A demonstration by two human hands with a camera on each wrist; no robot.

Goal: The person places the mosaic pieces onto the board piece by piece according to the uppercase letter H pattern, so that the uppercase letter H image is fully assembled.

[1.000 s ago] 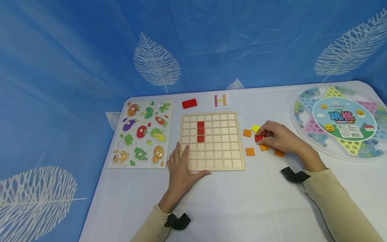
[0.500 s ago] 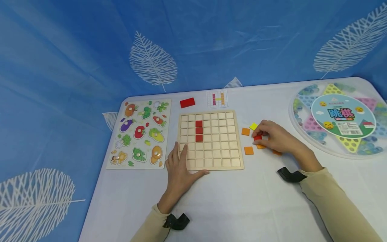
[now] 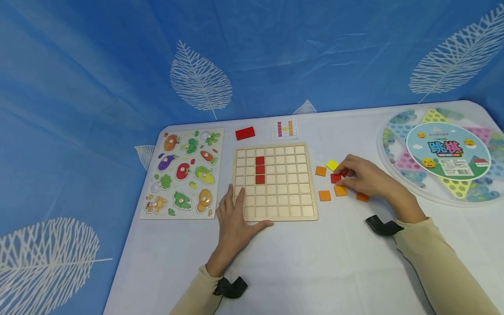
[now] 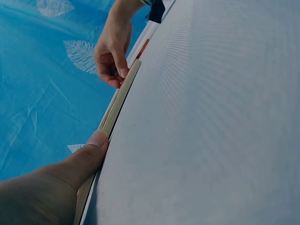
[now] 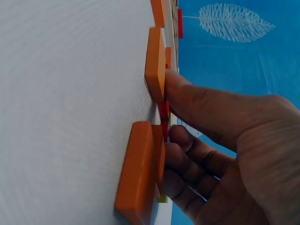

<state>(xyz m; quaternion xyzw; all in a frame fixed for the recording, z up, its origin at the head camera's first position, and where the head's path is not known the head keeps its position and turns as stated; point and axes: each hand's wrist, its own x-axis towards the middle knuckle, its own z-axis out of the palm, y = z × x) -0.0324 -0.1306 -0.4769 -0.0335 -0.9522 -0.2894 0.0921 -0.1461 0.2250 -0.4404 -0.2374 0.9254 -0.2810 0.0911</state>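
A wooden grid board (image 3: 282, 200) lies flat, with three red tiles (image 3: 260, 169) in one column. My left hand (image 3: 235, 221) is at its lower left corner, fingers spread along the left side. In the left wrist view, the thumb of my left hand (image 4: 51, 190) touches the board's edge (image 4: 123, 93). Right of the board, my right hand (image 3: 364, 178) has thumb and fingertips around a red tile (image 3: 335, 178); more red shows under the fingers. Orange tiles (image 3: 340, 190) and a yellow tile (image 3: 332, 165) lie around it. The right wrist view shows my right hand (image 5: 225, 131) beside orange tiles (image 5: 136, 173).
Left of the board lies a vegetable puzzle (image 3: 183, 188). Behind the board are a red block (image 3: 245, 133) and a pattern card (image 3: 284, 128). A large round game case (image 3: 449, 153) stands at the right. Blue cloth (image 3: 275, 57) hangs behind the white table (image 3: 299, 262).
The head view has shifted slightly. My right hand has moved a little away from the board, and more of the orange tile below its thumb shows. The left hand stays in place.
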